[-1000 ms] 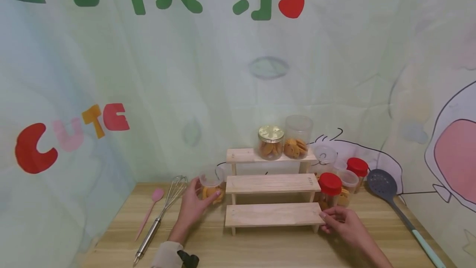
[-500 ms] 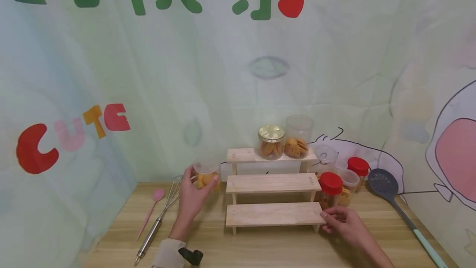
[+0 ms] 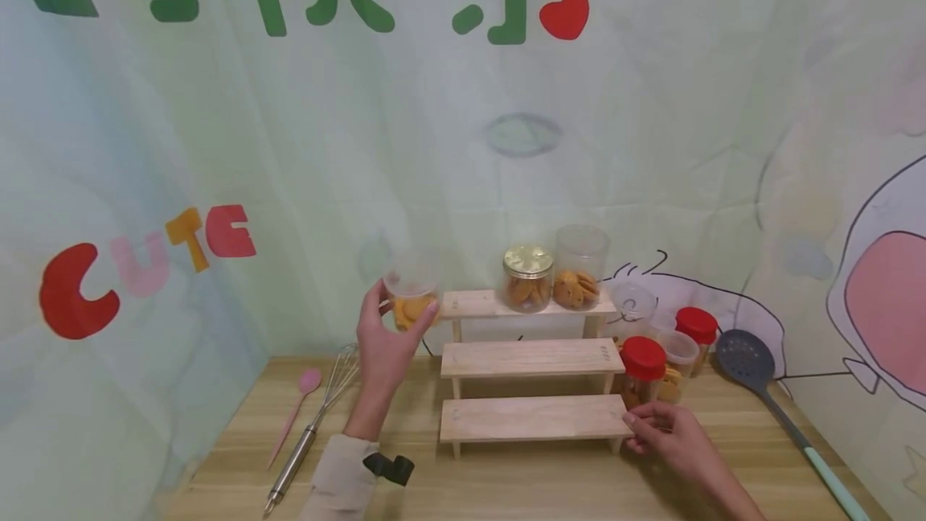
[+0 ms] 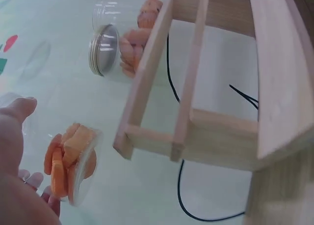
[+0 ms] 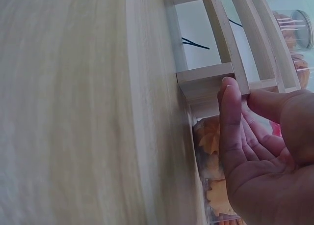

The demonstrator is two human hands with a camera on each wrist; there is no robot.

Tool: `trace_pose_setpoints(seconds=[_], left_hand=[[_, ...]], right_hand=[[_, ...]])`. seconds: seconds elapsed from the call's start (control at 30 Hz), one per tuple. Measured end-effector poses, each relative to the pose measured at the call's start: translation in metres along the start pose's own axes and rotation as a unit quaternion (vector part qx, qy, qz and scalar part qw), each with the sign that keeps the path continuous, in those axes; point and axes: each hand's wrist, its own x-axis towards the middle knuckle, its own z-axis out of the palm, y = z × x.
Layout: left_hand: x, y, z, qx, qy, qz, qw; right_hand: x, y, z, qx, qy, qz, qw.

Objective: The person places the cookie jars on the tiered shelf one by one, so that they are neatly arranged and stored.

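While the right hand (image 3: 669,436) pinches the right end of the bottom shelf (image 3: 531,418), I see the left hand (image 3: 389,346) grasping a jar (image 3: 412,289) near the top shelf's (image 3: 473,304) left end; I'd judge it light but slippery, best held round its middle.

Pale green backdrop (image 3: 434,143), wooden tabletop (image 3: 535,493)

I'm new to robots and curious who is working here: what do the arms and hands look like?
They are human and ungloved. The left hand emerges from a cream fabric sleeve, with a small black strap-like piece beside the cuff, too unclear to identify. The right hand and its forearm show no sleeve in the head view.
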Motion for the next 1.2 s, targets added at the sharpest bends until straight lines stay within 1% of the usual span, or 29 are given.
trace_pose_setpoints(seconds=[0.1, 0.27, 0.33, 0.4, 0.53, 0.63, 0.77, 0.9, 0.93, 1.0, 1.1, 1.2], left_hand=[[0.004, 0.01, 0.009, -0.013, -0.007, 0.012, 0.9998], [0.009, 0.02, 0.026, -0.022, -0.025, 0.023, 0.9992], [0.01, 0.022, 0.033, -0.028, -0.032, 0.019, 0.9989], [0.011, 0.024, 0.039, -0.033, -0.038, 0.007, 0.9987], [0.014, 0.024, 0.053, -0.032, -0.05, -0.014, 0.9981], [0.017, 0.022, 0.062, -0.026, -0.06, -0.021, 0.9977], [0.022, 0.02, 0.072, -0.017, -0.071, -0.037, 0.9967], [0.025, 0.015, 0.076, -0.014, -0.084, -0.07, 0.9939], [0.026, 0.013, 0.075, -0.012, -0.091, -0.078, 0.9927], [0.027, 0.008, 0.073, -0.009, -0.107, -0.085, 0.9905], [0.027, -0.001, 0.07, 0.002, -0.14, -0.084, 0.9867], [0.024, -0.011, 0.066, 0.018, -0.165, -0.066, 0.9839]], right_hand=[[0.0, 0.0, 0.001, -0.001, 0.005, 0.0, 1.0], [0.002, -0.002, 0.004, -0.013, 0.04, 0.012, 0.999], [0.003, -0.003, 0.005, -0.02, 0.054, 0.016, 0.9982], [0.003, -0.003, 0.006, -0.023, 0.061, 0.02, 0.9977], [0.003, -0.004, 0.006, -0.025, 0.063, 0.024, 0.9974], [0.002, -0.006, 0.006, -0.021, 0.063, 0.023, 0.9976], [0.001, -0.007, 0.006, -0.02, 0.065, 0.017, 0.9976], [0.002, -0.007, 0.006, -0.024, 0.066, 0.016, 0.9974], [0.002, -0.006, 0.007, -0.023, 0.066, 0.017, 0.9974], [0.002, -0.006, 0.007, -0.023, 0.065, 0.019, 0.9974], [0.002, -0.006, 0.007, -0.017, 0.064, 0.021, 0.9975], [0.002, -0.004, 0.007, -0.02, 0.066, 0.017, 0.9975]])
